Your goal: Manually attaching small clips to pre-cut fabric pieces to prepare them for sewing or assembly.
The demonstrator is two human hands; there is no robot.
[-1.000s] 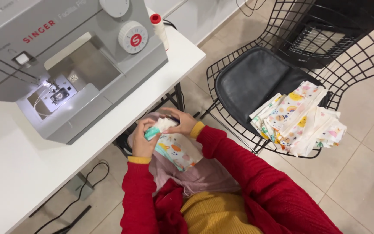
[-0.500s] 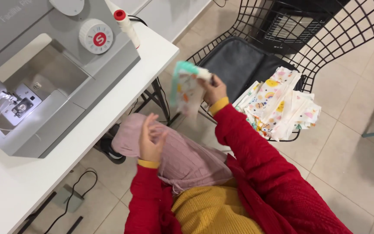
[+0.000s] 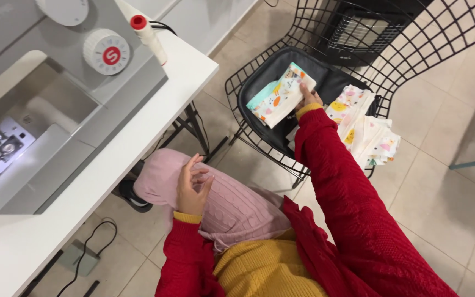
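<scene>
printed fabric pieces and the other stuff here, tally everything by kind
Folded printed cloth held in the right hand: 1
Pile of printed cloth pieces on the chair, count within it not clear: 1
Black wire chair: 1
Grey sewing machine: 1
White table: 1
Pink knit cloth under the left hand: 1
Black heater: 1
Total: 7

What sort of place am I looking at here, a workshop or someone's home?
Probably a home sewing corner: a grey sewing machine sits on a white table, a wire chair holds a stack of printed fabric pieces, and the floor is tiled.
</scene>
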